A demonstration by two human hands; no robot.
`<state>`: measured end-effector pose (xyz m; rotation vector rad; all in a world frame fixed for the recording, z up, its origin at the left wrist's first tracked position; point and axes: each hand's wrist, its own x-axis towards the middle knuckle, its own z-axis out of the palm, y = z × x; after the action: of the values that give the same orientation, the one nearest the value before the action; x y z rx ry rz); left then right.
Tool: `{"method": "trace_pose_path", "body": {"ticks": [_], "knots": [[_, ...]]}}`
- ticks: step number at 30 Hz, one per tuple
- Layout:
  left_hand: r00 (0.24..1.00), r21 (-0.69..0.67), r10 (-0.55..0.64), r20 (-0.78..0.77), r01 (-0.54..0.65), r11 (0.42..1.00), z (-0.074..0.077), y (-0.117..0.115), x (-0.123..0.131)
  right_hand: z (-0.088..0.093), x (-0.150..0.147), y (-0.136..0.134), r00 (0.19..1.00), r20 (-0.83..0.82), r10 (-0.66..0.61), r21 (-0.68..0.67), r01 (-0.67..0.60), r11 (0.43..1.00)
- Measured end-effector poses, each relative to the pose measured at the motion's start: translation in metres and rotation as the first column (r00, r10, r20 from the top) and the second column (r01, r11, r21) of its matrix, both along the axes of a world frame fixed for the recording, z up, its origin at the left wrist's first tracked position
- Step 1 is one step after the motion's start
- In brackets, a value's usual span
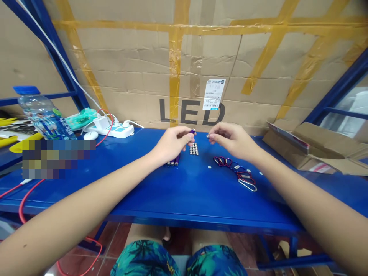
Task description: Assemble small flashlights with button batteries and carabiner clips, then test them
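Pinching purple tube in left hand, small silver piece in right hand, near silver discs; likely mid-assembly, needing alignment.

The left hand hides most of the purple tube, so just one end peeks out. It also covers the tops of the dark tubes. The shiny bit in the right hand is too tiny to name. Blurry squares hide something near the left end of the worktop. At its right end, the picture cuts off the open box. The small print on the white label is too little to read.
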<state>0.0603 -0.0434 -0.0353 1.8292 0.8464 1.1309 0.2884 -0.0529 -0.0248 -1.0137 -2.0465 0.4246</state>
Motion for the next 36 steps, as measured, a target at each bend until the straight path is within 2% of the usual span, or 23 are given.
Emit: {"method": "trace_pose_path", "body": {"ticks": [3,7,16,20,23,29,33,36], "knots": [[0.993,0.011,-0.063,-0.104,0.065,0.998,-0.001,-0.014,0.007,-0.001,0.000,-0.016,1.000,0.025,0.010,0.061,-0.011,0.998],[0.971,0.044,-0.129,-0.203,0.141,0.989,-0.002,-0.022,0.010,-0.003,-0.006,-0.019,0.997,0.061,0.040,0.071,-0.044,0.997],[0.971,0.070,-0.093,-0.219,0.110,0.991,-0.007,-0.022,0.012,-0.005,-0.008,-0.021,0.995,-0.025,0.101,-0.058,-0.102,0.993],[0.947,0.140,-0.012,-0.321,0.060,0.988,-0.002,-0.027,0.013,-0.006,-0.008,-0.018,0.991,-0.055,0.123,-0.122,-0.129,0.984],[0.923,0.188,0.048,-0.382,0.027,0.982,0.003,-0.032,0.014,-0.005,-0.009,-0.018,0.992,-0.056,0.112,-0.122,-0.118,0.986],[0.912,0.185,0.074,-0.404,0.002,0.983,0.005,-0.033,0.017,0.001,-0.008,-0.022,0.976,0.197,0.089,0.060,-0.103,0.993],[0.925,0.116,0.013,-0.380,0.033,0.993,0.001,-0.035,0.019,0.002,-0.005,-0.024,0.949,0.283,0.139,0.085,-0.169,0.982],[0.924,0.197,0.036,-0.382,0.043,0.979,-0.003,-0.037,0.019,0.001,-0.004,-0.025,0.939,0.304,0.164,0.082,-0.197,0.977]]}}
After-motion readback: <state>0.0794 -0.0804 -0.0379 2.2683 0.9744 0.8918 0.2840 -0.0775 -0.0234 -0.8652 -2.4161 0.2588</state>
